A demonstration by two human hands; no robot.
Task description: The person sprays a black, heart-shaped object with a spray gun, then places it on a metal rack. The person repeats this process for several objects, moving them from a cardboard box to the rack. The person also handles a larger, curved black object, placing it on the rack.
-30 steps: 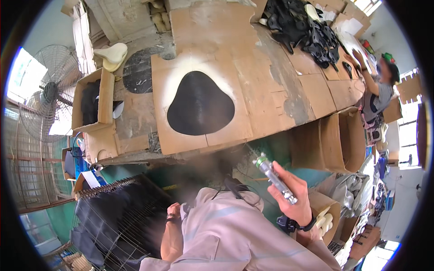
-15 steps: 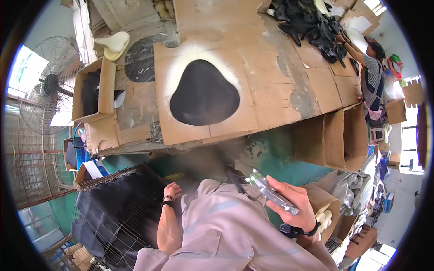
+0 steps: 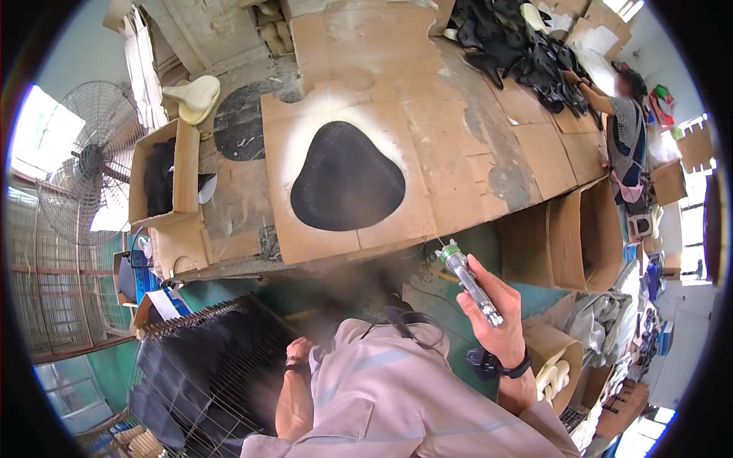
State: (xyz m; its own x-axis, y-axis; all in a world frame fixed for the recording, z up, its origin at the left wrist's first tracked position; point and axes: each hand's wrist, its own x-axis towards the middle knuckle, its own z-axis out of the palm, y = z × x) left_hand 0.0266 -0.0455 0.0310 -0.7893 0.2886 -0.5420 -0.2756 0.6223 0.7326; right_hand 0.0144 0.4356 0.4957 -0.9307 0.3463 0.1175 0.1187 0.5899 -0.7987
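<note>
Just off the front edge of the table [image 3: 510, 183], the right hand [image 3: 496, 305] has its fingers wrapped around a silvery tool [image 3: 468, 284] with a green ring, its tip toward the tabletop. The black piece [image 3: 347, 179], a rounded triangle, lies flat on a cardboard sheet [image 3: 301, 243] within a pale halo, its broad end near the front edge. If the right hand swung inward too low, the tool could strike the table's rim; a brushing forearm, or a draught from the fan [image 3: 92, 162] if it runs, might shift the piece, since nothing visible pins it. Flat cardboard stretches rightward from the piece, offering the widest way across; leftward, a box [image 3: 185, 174] with dark contents narrows the approach, and a large carton [image 3: 528, 238] under the table's right side limits low sweeps. The left hand [image 3: 299, 351] hangs low beside a wire rack [image 3: 200, 315], fingers curled; whether they hold anything, I cannot tell. Lifted carelessly, they could catch the wires.
</note>
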